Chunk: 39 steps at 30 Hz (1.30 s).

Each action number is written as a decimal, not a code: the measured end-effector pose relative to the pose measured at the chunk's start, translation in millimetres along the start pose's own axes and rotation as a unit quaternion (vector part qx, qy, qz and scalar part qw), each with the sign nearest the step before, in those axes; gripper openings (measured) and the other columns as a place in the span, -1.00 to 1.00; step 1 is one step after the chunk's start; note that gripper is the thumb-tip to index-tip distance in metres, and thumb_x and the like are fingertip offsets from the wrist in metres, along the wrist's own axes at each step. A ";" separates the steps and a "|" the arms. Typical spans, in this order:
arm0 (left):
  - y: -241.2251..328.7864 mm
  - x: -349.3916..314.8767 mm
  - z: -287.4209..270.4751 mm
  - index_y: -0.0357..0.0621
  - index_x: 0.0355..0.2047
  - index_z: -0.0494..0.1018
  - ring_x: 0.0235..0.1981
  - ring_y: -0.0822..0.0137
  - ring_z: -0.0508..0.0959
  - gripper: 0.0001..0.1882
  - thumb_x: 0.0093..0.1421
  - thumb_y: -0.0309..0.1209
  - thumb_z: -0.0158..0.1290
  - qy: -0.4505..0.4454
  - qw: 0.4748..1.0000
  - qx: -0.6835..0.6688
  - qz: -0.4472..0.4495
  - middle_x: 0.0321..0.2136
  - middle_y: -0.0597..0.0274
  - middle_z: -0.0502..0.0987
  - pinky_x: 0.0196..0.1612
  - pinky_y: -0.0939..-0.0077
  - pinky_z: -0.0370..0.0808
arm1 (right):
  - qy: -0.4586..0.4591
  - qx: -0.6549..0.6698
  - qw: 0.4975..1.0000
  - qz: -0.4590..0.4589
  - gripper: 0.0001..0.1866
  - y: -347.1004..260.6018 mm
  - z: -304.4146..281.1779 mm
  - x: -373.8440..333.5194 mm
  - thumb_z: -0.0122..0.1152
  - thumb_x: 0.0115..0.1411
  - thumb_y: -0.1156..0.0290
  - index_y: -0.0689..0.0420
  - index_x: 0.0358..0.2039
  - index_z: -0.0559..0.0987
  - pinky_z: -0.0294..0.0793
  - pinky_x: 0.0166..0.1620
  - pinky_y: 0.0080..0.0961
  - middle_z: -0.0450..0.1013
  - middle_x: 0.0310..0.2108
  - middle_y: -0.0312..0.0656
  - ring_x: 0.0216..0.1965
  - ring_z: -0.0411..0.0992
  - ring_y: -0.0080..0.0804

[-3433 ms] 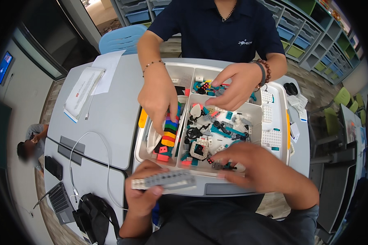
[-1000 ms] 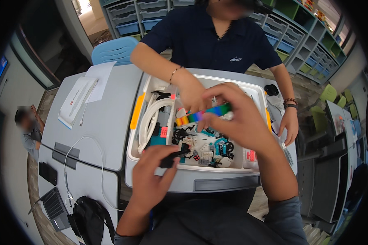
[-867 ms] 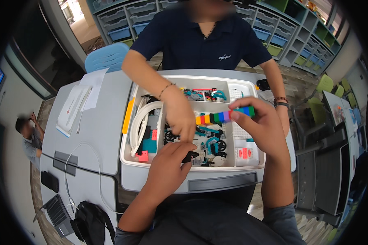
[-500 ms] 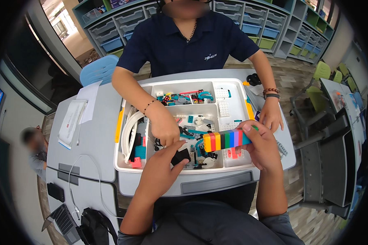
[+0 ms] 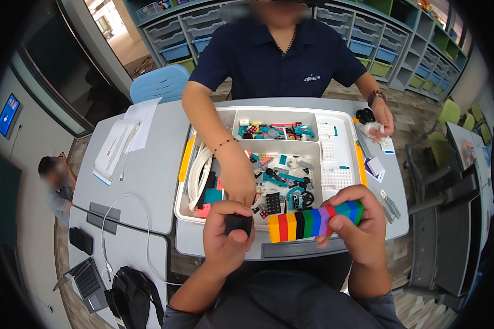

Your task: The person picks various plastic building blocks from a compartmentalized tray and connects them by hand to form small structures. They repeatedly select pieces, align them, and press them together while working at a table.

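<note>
My left hand [image 5: 219,244] is closed around a small black block [image 5: 238,224], with the fingers over its top and the thumb against its near side. A long row of joined building bricks [image 5: 292,226], banded yellow, red, black, green, blue, purple and teal, lies nearly level in my right hand [image 5: 363,237], thumb on the near side. Its yellow end points toward the black block, a small gap apart. Both hands are over the near rim of a white sorting tray [image 5: 247,229]. Another person's hand [image 5: 237,178] reaches into the tray, just beyond my left hand; its fingertips are partly hidden.
Loose black, teal and white pieces [image 5: 291,186] fill the tray's middle compartment. The person opposite holds something whitish [image 5: 374,130] in the other hand. Papers [image 5: 115,148] and a white cable [image 5: 127,196] lie at left, above a laptop [image 5: 88,288]. Grey beams [image 5: 390,205] lie at right.
My left hand has lifted the black block from the tray toward me and turned it up. The brick row has come nearer and lower. The other person's far hand has picked up something whitish.
</note>
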<state>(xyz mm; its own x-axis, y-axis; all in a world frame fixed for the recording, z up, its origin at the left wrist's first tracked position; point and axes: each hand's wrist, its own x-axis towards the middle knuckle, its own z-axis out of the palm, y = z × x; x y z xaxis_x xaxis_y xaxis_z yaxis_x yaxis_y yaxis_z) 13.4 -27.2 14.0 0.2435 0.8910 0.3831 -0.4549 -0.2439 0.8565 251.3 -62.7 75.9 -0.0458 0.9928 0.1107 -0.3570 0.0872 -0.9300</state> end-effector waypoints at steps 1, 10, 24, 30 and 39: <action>0.6 -0.5 4.3 -0.21 -0.06 0.26 -0.63 0.54 0.34 -0.56 0.35 -0.09 0.07 0.019 0.999 0.033 0.004 -0.49 0.27 0.37 -0.58 0.66 0.25 | -0.009 -0.006 1.000 -0.002 -0.75 2.4 4.0 -1.3 0.21 0.25 0.64 0.29 -0.08 0.41 0.65 -0.38 -0.49 0.52 -0.35 -0.03 -0.40 0.57 -0.40; 2.3 2.4 19.8 -0.24 -0.05 0.26 -0.58 0.56 0.41 -0.62 0.49 -0.12 -0.24 0.077 0.989 0.121 0.034 -0.44 0.22 0.40 -0.54 0.68 0.31 | 0.010 -0.029 0.999 -0.027 -0.73 31.5 19.3 -5.6 0.18 0.27 0.66 0.29 -0.06 0.36 0.66 -0.31 -0.48 0.51 -0.30 -0.02 -0.36 0.57 -0.42; -8.1 -5.1 15.4 -0.30 -0.08 0.31 -0.63 0.58 0.35 -0.74 0.49 -0.37 -0.31 0.067 0.983 0.172 0.002 -0.45 0.21 0.40 -0.55 0.66 0.28 | -0.043 -0.122 0.989 -0.076 -0.72 52.0 9.7 -3.4 0.15 0.29 0.65 0.27 -0.09 0.27 0.64 -0.28 -0.48 0.48 -0.22 0.05 -0.34 0.62 -0.34; -7.9 -6.9 13.2 -0.31 -0.05 0.31 -0.54 0.55 0.40 -0.76 0.47 -0.39 -0.25 0.050 0.987 0.151 0.006 -0.36 0.18 0.40 -0.47 0.65 0.34 | -0.053 -0.094 0.993 -0.053 -0.73 52.4 9.4 -2.6 0.13 0.32 0.62 0.25 -0.06 0.27 0.61 -0.23 -0.49 0.48 -0.22 0.01 -0.30 0.60 -0.39; 40.8 -10.1 -16.6 -0.31 -0.03 0.40 -0.25 0.40 0.55 -0.74 0.27 -0.66 0.07 0.021 0.985 0.125 -0.121 -0.17 0.07 0.47 -0.14 0.53 0.52 | -0.105 -0.092 0.989 0.051 -0.52 43.7 -11.0 -5.5 0.14 0.28 0.65 0.22 0.21 0.33 0.47 0.03 -0.48 0.35 0.05 -0.11 -0.05 0.44 -0.47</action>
<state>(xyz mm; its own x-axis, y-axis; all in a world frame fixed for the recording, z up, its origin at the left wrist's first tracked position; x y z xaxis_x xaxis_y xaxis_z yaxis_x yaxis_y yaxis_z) -21.8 -39.8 39.4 0.2816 0.9482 0.1471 -0.1623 -0.1040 0.9812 246.1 -63.5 30.8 -0.2736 0.9597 0.0648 -0.1662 0.0192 -0.9859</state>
